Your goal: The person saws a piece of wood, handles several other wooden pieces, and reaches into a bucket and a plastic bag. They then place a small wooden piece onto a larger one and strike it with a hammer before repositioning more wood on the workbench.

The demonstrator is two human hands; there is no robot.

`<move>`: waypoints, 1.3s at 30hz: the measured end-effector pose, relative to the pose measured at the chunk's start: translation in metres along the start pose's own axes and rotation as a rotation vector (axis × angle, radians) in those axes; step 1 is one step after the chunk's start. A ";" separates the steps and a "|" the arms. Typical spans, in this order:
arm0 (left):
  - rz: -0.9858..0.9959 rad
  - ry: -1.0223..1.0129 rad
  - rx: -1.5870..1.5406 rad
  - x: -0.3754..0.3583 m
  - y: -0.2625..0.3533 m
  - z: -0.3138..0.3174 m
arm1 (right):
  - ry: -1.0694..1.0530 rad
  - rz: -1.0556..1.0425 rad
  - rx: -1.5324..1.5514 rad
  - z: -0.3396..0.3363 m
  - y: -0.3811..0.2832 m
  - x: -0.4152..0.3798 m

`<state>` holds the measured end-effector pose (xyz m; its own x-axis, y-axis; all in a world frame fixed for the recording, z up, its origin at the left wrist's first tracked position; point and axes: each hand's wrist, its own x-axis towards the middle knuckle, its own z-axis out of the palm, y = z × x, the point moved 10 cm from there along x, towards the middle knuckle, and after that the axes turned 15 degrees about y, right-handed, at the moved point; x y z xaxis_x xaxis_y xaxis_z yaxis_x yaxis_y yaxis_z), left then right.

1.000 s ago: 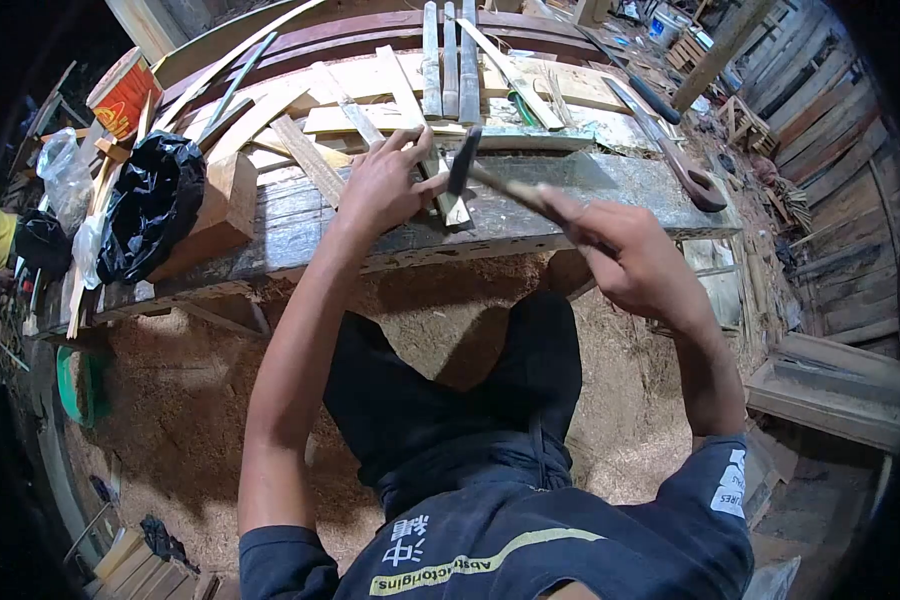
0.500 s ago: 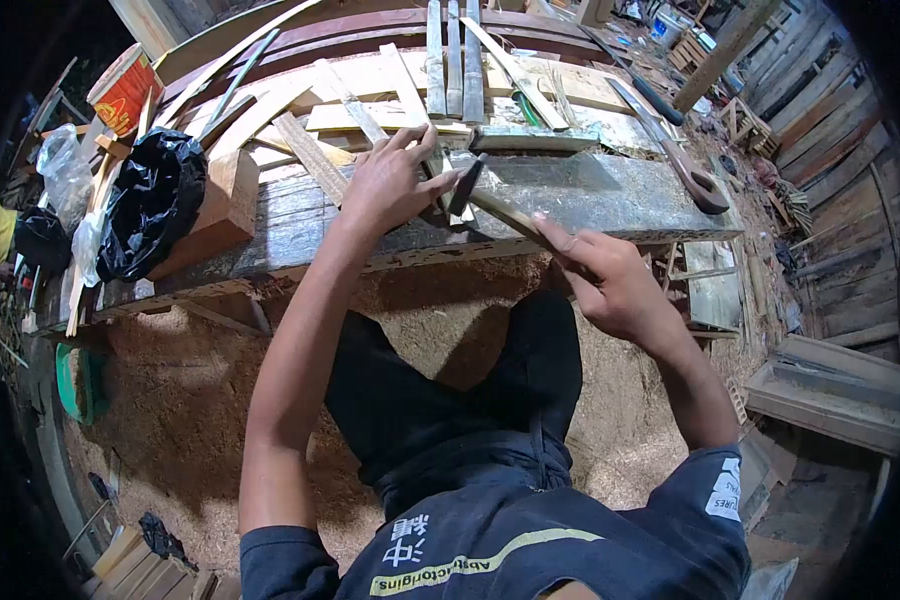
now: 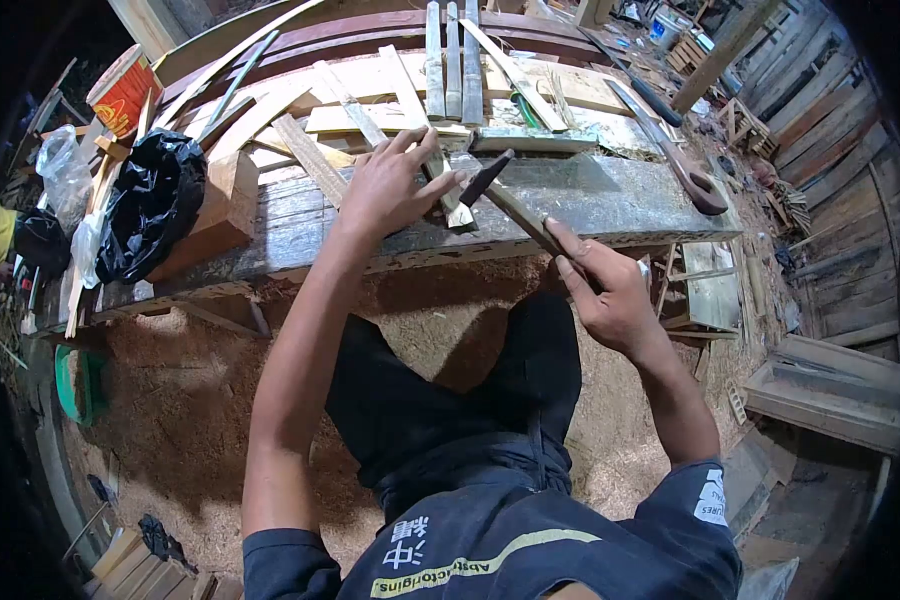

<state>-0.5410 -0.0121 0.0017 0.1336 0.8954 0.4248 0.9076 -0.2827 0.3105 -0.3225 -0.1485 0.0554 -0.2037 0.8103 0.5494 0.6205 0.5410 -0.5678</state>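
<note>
A hammer with a dark metal head (image 3: 487,178) and a wooden handle is in my right hand (image 3: 610,290), whose fingers wrap round the handle. The head is just above the front end of a narrow pale wood strip (image 3: 458,214) on the workbench (image 3: 610,200). My left hand (image 3: 395,185) rests over that strip, with its fingers spread and the index finger and thumb at the strip's sides. Whether a nail is between the fingers is too small to tell.
Several wood strips (image 3: 348,105) lie across the back of the bench. A handsaw (image 3: 675,160) lies at the right. A black plastic bag (image 3: 150,205), a wooden block (image 3: 232,195) and a red tub (image 3: 125,92) stand at the left.
The hammer head has moved slightly right and its handle has tilted downward. My right hand has shifted a little down and right. My left hand has barely moved.
</note>
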 end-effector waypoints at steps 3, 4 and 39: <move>0.076 0.068 -0.255 -0.002 0.006 -0.010 | 0.076 0.029 0.051 0.002 0.006 -0.003; 0.081 0.073 -0.256 -0.001 0.004 -0.013 | 0.089 0.088 0.077 0.005 0.013 -0.004; 0.235 -0.026 -0.115 -0.004 0.023 -0.001 | 0.116 0.296 0.112 -0.002 0.031 -0.028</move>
<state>-0.5211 -0.0226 0.0076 0.3469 0.8089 0.4747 0.7994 -0.5197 0.3014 -0.2956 -0.1549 0.0239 0.0640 0.9085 0.4130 0.5514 0.3127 -0.7734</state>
